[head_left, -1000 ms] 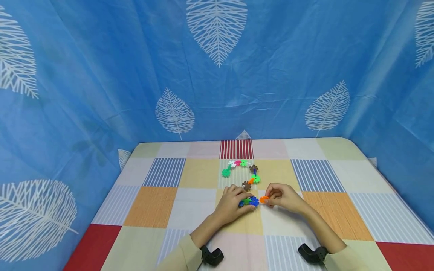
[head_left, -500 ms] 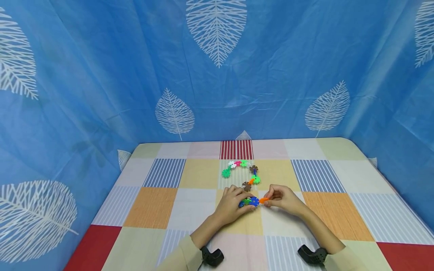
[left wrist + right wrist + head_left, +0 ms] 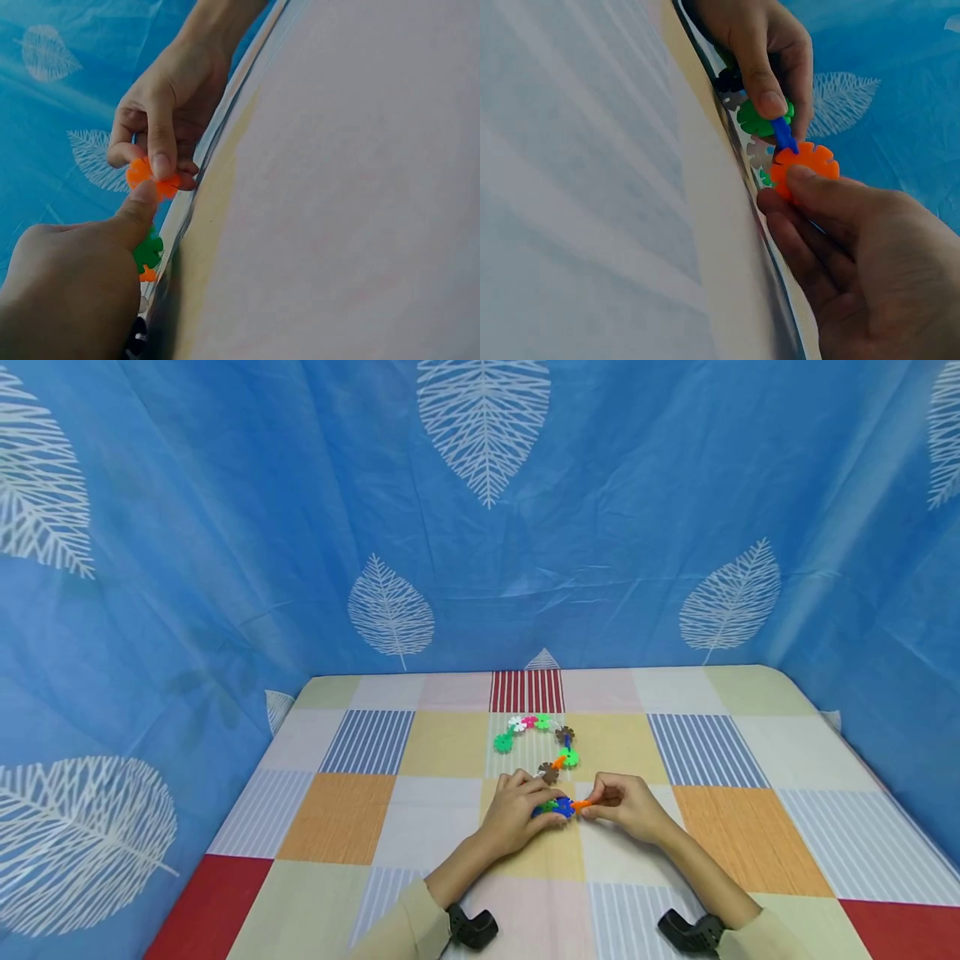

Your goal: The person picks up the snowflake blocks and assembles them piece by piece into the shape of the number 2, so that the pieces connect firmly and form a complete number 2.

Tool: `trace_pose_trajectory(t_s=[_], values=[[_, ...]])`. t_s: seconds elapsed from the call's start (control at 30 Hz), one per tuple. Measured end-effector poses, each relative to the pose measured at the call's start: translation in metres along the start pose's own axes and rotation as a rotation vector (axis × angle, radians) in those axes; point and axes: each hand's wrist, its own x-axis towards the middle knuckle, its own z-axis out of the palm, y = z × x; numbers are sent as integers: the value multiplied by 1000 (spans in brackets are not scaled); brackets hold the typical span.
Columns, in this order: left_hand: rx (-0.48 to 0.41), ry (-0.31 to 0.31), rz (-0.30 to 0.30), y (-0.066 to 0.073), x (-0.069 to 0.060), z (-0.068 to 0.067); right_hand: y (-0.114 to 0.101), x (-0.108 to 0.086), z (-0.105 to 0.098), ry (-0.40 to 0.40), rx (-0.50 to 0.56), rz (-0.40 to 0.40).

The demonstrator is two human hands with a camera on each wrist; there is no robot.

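Note:
In the head view my left hand (image 3: 513, 814) holds a short string of notched plastic snowflake discs. A blue disc (image 3: 564, 807) sticks out between its thumb and fingers, with a green disc (image 3: 757, 118) behind it under the thumb in the right wrist view. Thumb and fingers of my right hand (image 3: 630, 806) pinch an orange snowflake disc (image 3: 814, 160). Its notched rim meets the blue disc's edge, the two standing crosswise. How deep the slots fit together I cannot tell. My left palm hides part of the string.
Beyond my hands a curved chain of joined discs lies on the patchwork tablecloth (image 3: 442, 743). It runs from a dark green disc (image 3: 504, 742) round to a brown disc (image 3: 548, 772) close to my left fingers. A blue curtain (image 3: 600, 527) hangs behind and along both sides.
My right hand has turned the orange disc towards edge-on and brought it against the blue disc. The left hand stays in place, and the chain beyond lies still.

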Motion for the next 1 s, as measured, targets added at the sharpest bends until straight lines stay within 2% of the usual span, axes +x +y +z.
trace_pose_trajectory(t_s=[0.1, 0.2, 0.33, 0.47, 0.57, 0.63, 0.73, 0.8, 0.9, 1.0], values=[[5, -9, 3, -1, 2, 0, -4, 0, 2, 24, -55, -14], [-31, -7, -12, -1, 3, 0, -5, 1, 3, 41, -94, -24], [-99, 33, -29, -4, 0, -2, -1, 2, 5, 44, -156, -32], [-125, 59, -43, -8, -3, -11, 2, 2, 8, 40, -240, -71], [-147, -31, -114, -20, -4, -28, 19, 1, 7, 41, -268, -73], [-191, -138, -178, -31, -7, -43, 29, -1, 6, 42, -275, -64], [-304, -320, -280, -46, -13, -63, 41, -3, 3, 43, -284, -51], [-372, -410, -312, -52, -17, -70, 43, -5, 3, 45, -286, -54], [-418, -461, -305, -53, -20, -71, 43, -8, 4, 63, -296, -52], [-410, -447, -289, -52, -20, -67, 37, -9, 5, 80, -288, -62]])
